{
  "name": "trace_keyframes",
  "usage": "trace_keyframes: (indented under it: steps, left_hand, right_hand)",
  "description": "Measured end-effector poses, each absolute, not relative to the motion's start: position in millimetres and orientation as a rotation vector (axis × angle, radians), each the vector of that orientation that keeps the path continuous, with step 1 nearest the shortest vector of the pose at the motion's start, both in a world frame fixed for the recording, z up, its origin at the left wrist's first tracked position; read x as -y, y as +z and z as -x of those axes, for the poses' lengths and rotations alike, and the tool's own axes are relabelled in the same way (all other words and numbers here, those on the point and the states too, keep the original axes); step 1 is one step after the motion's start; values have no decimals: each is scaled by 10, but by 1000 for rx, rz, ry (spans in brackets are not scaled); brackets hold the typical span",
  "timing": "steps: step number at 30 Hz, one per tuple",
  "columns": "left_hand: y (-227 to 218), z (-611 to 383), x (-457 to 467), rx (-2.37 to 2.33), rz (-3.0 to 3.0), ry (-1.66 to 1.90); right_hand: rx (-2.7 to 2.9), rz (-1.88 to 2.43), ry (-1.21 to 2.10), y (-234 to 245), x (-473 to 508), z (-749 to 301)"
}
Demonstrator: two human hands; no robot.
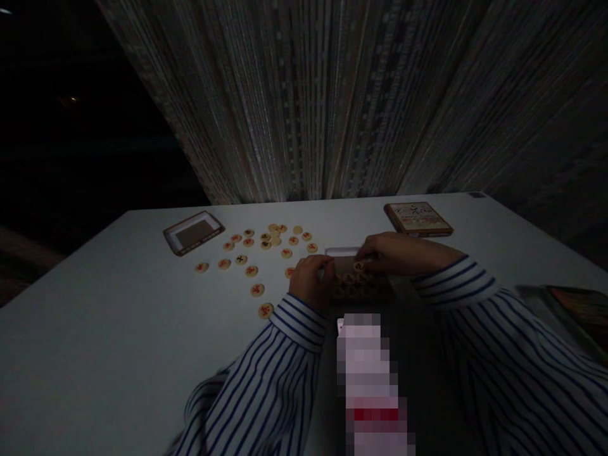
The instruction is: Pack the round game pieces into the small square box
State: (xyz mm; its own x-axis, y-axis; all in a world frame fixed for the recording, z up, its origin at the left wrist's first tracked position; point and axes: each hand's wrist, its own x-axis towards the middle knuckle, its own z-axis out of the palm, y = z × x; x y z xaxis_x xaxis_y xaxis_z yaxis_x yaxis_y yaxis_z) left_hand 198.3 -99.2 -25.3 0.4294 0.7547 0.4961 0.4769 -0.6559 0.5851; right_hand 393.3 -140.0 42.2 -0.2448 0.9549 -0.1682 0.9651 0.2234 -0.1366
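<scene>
Round wooden Chinese chess pieces (pixel 349 278) lie in rows inside a shallow box (pixel 342 251) in front of me. My right hand (pixel 388 253) reaches over the box from the right, its fingertips closed on a Chinese chess piece (pixel 358 266) with a dark character. At the box's left side is my left hand (pixel 311 282), fingers curled together; what they grip is hidden. More loose pieces, such as a red-marked one (pixel 257 290), are scattered on the table to the left, most showing red characters, a few black, some face down.
A box lid or tray (pixel 194 233) rests at the table's left. A printed flat box (pixel 418 218) lies at the back right. The white table (pixel 118 329) ends at a string curtain (pixel 294 95). A dark printed item (pixel 579 310) sits at the right edge. The room is dim.
</scene>
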Motion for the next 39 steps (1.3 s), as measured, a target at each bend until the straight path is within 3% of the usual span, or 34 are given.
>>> trace_keyframes:
  steps: [16, 27, 39]
  left_hand:
    - [-224, -1986, 1013, -1056, -2302, 1097]
    - [-200, -1976, 1015, -1051, -2267, 1133]
    - [-212, -1977, 1014, -1052, -2263, 1149]
  right_hand:
    - [-2432, -1972, -233, 483, 1418, -4029]
    - [-2521, -2072, 138, 593, 1415, -3954]
    - [-2479, -1898, -259, 442, 1413, -3924]
